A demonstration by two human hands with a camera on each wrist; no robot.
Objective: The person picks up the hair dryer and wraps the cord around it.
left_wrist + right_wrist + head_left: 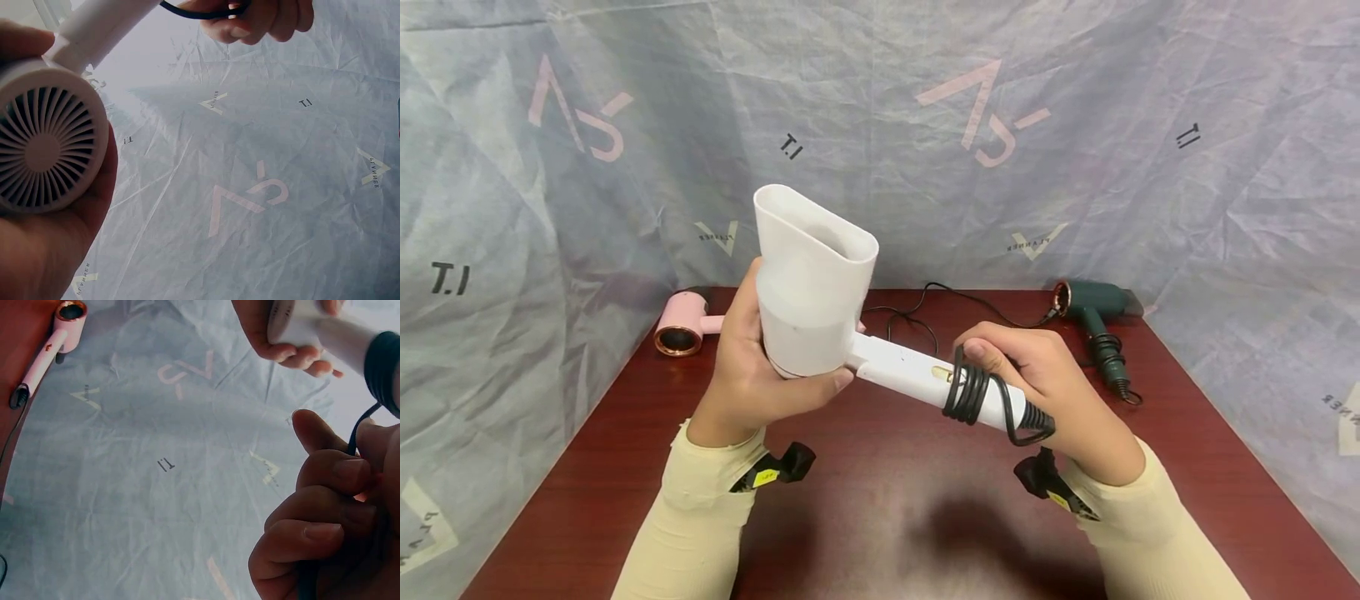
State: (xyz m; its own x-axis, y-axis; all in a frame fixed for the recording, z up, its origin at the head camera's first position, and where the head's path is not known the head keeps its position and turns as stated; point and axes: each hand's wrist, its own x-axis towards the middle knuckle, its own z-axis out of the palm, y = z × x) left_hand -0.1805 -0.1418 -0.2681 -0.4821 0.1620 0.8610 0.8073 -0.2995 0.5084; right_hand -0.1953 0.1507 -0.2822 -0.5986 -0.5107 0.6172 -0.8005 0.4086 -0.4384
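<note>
A white hair dryer [808, 308] with a wide flat nozzle pointing up is held above the table. My left hand [748, 367] grips it round the body, thumb across the front near the handle. Its slatted round rear grille [42, 153] shows in the left wrist view. Black power cord [967, 396] is coiled several times round the lower end of the handle. Beside those coils, my right hand [1037, 367] has curled fingers and pinches a length of the cord between thumb and index finger, as the right wrist view shows.
On the dark red table [865, 492], a pink hair dryer [681, 325] lies at the back left, partly behind my left hand. A dark green hair dryer [1097, 312] lies at the back right, cord round its handle. A loose black cord [917, 312] runs along the back, before a grey printed sheet [880, 125].
</note>
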